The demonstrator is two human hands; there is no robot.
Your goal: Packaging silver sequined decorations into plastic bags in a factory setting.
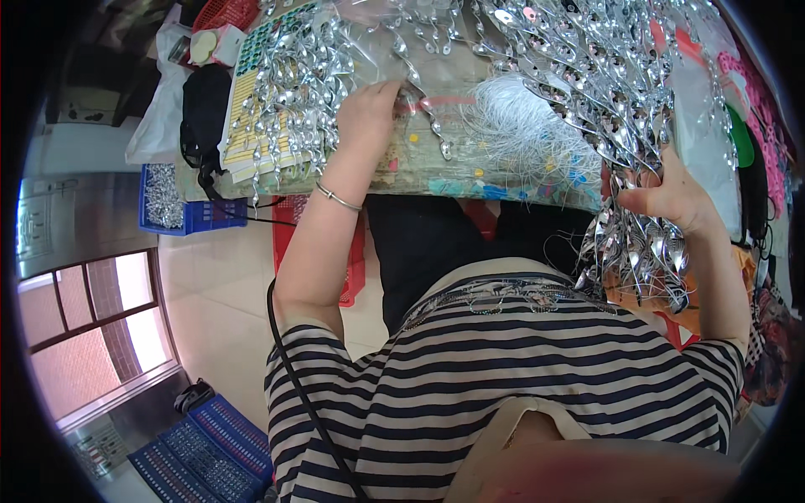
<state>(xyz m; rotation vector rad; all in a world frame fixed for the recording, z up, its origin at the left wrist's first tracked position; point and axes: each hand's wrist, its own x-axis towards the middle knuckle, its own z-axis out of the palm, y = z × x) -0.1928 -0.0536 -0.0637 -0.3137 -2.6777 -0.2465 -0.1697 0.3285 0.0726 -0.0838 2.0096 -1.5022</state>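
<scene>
My left hand is over the table, fingers drawn together and their tips right beside a single silver twisted strand. What those fingers grip, if anything, is hidden. At the table's front right edge, my right hand is closed around a thick bundle of silver twisted strands. The lower ends of this bundle hang below the edge, while its upper part spreads back across the table. More silver twisted strands lie in rows to the left of my left hand.
White thin threads lie in a loose heap on the worn tabletop. A yellow striped sheet, a black cloth item and a white bag are at the left. Blue bins and a red crate stand below.
</scene>
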